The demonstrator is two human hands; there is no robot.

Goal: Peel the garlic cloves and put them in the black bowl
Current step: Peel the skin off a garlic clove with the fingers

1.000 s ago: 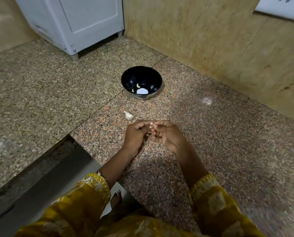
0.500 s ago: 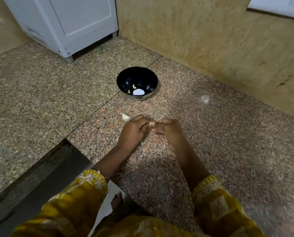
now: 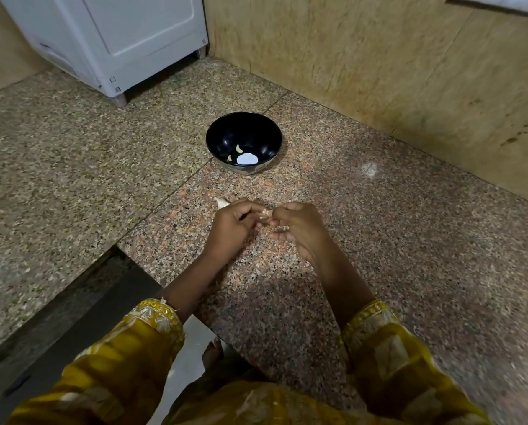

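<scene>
As I log it, left hand (image 3: 232, 223) and right hand (image 3: 299, 228) curl together, both pinching one small pale garlic clove (image 3: 265, 213) over speckled granite (image 3: 409, 240). Farther off, the round glossy black bowl (image 3: 225, 139) holds crescent-shaped peeled cloves (image 3: 239, 147).

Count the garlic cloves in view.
4. Two peeled cloves lie in the black bowl; one unpeeled clove lies on the counter beside the left hand; one clove is pinched between it and the right hand. Hands may hide others.

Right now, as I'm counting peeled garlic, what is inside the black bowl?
In the black bowl: two pale cloves and a white patch at the bottom; the near inside wall is hidden.
</scene>
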